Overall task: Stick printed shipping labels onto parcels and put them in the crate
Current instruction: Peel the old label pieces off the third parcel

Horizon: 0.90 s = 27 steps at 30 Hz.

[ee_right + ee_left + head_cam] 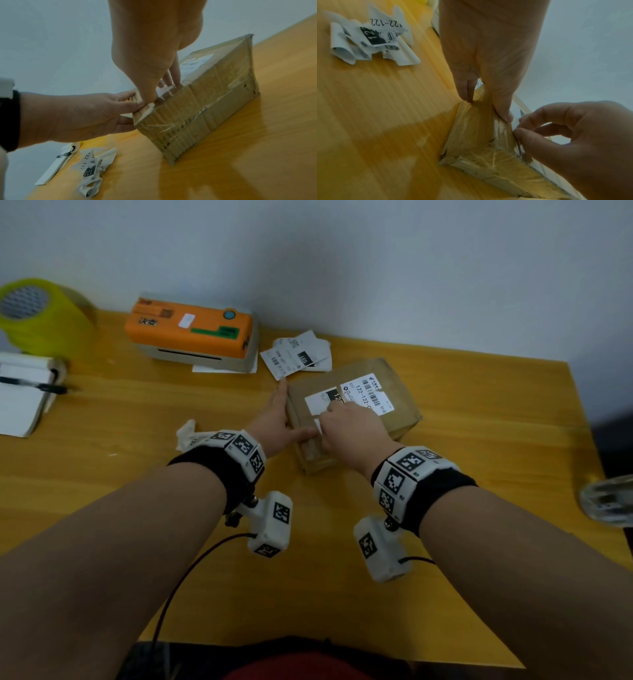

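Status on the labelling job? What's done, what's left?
Done: a shipping label lies on top of the cardboard parcel. In hand: the right hand presses the label's near edge down while the left hand steadies the parcel's side. Left: more printed labels wait beside the label printer; no crate is in view, so this parcel is not yet crated.

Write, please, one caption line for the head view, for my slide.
Left hand steadies a taped cardboard parcel while right hand presses on its shipping label.
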Each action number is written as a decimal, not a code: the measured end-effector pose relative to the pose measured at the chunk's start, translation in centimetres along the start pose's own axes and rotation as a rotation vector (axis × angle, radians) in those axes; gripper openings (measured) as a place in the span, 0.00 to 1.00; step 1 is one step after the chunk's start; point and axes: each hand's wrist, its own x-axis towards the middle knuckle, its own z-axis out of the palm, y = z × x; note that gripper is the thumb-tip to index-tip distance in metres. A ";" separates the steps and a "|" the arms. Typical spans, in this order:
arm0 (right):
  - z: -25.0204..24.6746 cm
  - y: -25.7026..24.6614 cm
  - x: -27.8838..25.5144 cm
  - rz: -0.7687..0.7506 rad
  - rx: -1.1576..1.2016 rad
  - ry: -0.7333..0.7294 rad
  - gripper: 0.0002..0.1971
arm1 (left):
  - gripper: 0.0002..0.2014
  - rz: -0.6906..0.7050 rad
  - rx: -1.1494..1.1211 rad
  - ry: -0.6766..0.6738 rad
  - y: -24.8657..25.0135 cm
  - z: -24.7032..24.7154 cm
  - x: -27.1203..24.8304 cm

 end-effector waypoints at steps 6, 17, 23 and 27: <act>0.5 -0.1 -0.5 0.002 0.004 0.047 0.12 | 0.48 0.004 0.262 0.050 0.7 0.1 -0.9; 0.9 1.0 0.4 0.119 0.209 -0.053 0.09 | 0.41 0.050 0.704 0.052 1.4 -1.7 -1.1; 1.1 1.8 0.7 0.228 0.492 -0.031 0.09 | 0.41 0.045 0.684 0.015 1.9 -2.1 -0.3; 1.4 2.5 0.5 0.240 0.659 0.049 0.07 | 0.40 0.012 0.677 -0.004 2.3 -2.2 -0.3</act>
